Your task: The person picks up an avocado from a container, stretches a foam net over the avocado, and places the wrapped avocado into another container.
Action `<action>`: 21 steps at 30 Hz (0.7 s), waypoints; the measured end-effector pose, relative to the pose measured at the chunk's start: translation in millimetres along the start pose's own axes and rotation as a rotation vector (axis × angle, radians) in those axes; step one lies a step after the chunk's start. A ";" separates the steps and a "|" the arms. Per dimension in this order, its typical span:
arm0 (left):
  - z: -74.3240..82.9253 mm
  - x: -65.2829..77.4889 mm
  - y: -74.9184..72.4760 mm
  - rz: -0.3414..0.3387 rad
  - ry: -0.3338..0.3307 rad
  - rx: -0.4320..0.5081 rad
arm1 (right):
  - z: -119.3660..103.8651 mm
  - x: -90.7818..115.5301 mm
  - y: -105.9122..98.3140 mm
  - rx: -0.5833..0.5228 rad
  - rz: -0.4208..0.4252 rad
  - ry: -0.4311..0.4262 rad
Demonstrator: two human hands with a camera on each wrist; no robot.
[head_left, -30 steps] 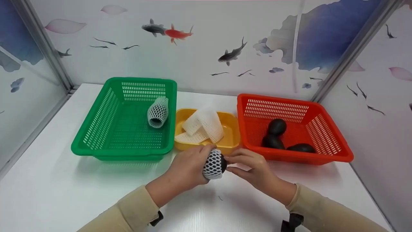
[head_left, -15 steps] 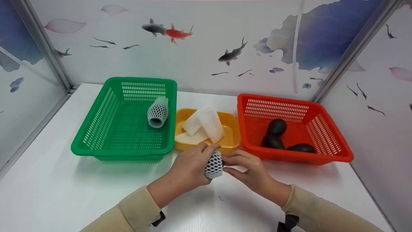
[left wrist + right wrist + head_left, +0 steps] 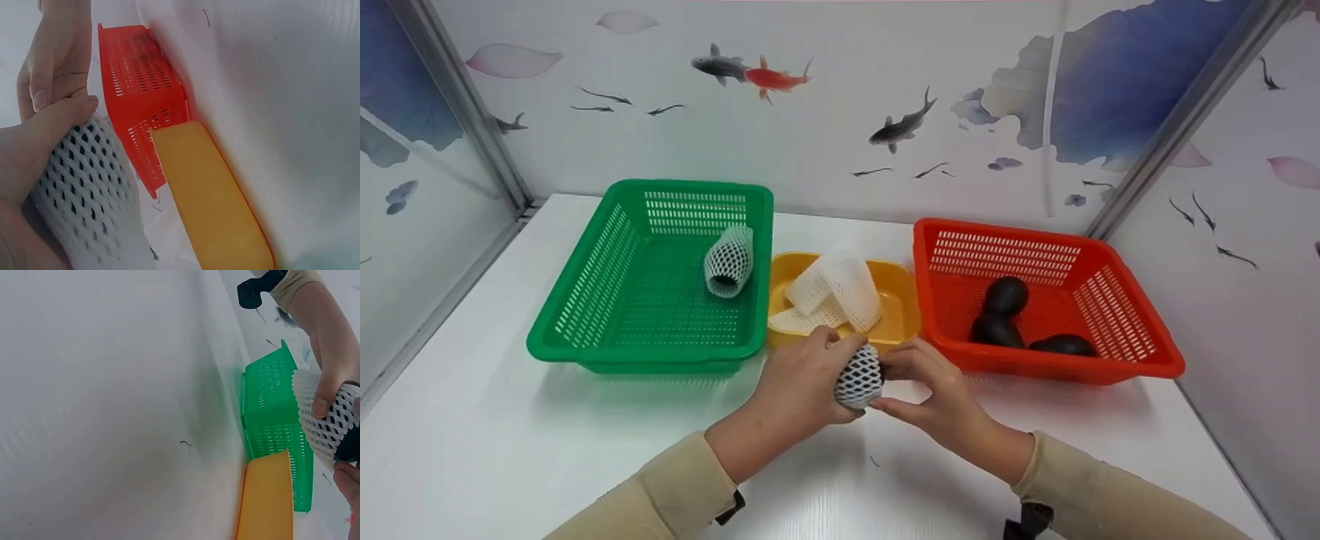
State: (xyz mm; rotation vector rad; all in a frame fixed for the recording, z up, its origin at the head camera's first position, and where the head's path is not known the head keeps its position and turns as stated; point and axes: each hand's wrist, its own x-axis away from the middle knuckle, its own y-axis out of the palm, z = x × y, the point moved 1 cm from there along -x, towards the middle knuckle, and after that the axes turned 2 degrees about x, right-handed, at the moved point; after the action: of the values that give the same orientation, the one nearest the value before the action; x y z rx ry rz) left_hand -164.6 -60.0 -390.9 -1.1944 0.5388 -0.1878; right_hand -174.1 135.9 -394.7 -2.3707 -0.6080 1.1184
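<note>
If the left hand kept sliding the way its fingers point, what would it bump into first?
Likely the yellow tray, just beyond the left hand and the netted fruit it grips; depth from above is hard to judge.

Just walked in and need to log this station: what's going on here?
A person holds a dark fruit in a white foam net sleeve over the white table, in front of the yellow tray. The left hand grips the netted fruit; the right hand pinches its end. One netted fruit lies in the green basket. Three bare dark fruits sit in the red basket, and spare foam nets lie in the yellow tray.
</note>
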 end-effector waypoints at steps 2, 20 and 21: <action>-0.5 -0.3 -0.5 -0.019 -0.019 0.016 | -0.4 0.1 0.3 -0.013 -0.001 0.040; -12.7 3.2 -22.0 0.091 0.109 -0.003 | -8.4 -2.4 -13.1 -0.017 0.113 -0.098; -13.1 3.3 -21.6 0.092 0.111 -0.007 | -9.7 -2.8 -13.0 0.011 0.128 -0.111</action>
State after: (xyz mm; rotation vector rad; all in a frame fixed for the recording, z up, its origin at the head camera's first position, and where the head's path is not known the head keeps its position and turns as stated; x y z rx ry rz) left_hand -165.2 -80.2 -375.5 -1.1677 0.6911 -0.1747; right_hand -170.6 142.9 -380.2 -2.3791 -0.4910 1.3124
